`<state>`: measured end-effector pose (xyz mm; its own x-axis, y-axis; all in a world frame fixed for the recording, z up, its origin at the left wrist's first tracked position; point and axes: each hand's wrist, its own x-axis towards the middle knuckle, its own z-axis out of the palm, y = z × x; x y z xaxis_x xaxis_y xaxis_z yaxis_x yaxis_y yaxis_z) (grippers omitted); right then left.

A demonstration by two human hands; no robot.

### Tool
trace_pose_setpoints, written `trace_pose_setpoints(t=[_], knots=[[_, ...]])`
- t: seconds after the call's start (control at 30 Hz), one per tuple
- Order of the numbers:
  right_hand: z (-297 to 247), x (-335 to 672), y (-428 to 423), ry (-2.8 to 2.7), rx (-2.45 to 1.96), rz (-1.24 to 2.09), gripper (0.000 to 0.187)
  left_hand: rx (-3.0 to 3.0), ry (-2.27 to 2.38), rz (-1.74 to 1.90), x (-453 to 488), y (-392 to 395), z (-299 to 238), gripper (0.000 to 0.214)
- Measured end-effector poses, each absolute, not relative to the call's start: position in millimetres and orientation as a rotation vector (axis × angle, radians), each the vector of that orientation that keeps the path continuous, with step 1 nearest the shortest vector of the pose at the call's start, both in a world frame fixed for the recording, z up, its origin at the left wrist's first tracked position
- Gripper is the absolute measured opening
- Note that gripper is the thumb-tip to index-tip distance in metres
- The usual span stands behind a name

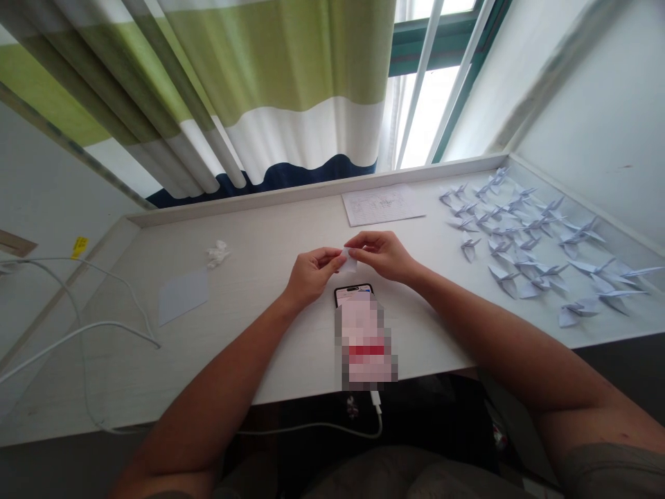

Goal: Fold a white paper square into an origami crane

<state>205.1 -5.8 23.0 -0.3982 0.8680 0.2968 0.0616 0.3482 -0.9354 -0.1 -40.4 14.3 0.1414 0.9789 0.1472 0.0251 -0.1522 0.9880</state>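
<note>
Both of my hands meet above the middle of the white desk (260,326). My left hand (309,275) and my right hand (381,254) pinch a small piece of pale folded paper (349,261) between their fingertips. The paper is held just above the top end of a phone (364,333) that lies flat on the desk in front of me. Both hands have their fingers closed on the paper.
Several folded paper cranes (530,239) cover the desk's right side. A printed sheet (382,204) lies at the back, a flat pale paper square (183,295) and a crumpled scrap (217,254) to the left. White cables (77,333) trail off the left; a charging cable (312,427) hangs from the phone.
</note>
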Motion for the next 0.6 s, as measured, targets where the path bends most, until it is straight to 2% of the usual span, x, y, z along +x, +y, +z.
trace_pose_setpoints(t=[0.13,0.4,0.6], knots=[[23.9,206.8,-6.3,-1.718,-0.767,1.245,0.024,1.410,1.009,1.198,-2.5,-40.1,16.6,0.049],[26.7,205.5,-9.2,-1.758,-0.779,1.166,0.017,1.421,1.037,1.192,-1.0,-44.0,20.4,0.043],[24.8,202.5,-9.2,-1.691,-0.788,1.281,0.020,1.404,1.019,1.163,0.3,-45.4,22.8,0.041]])
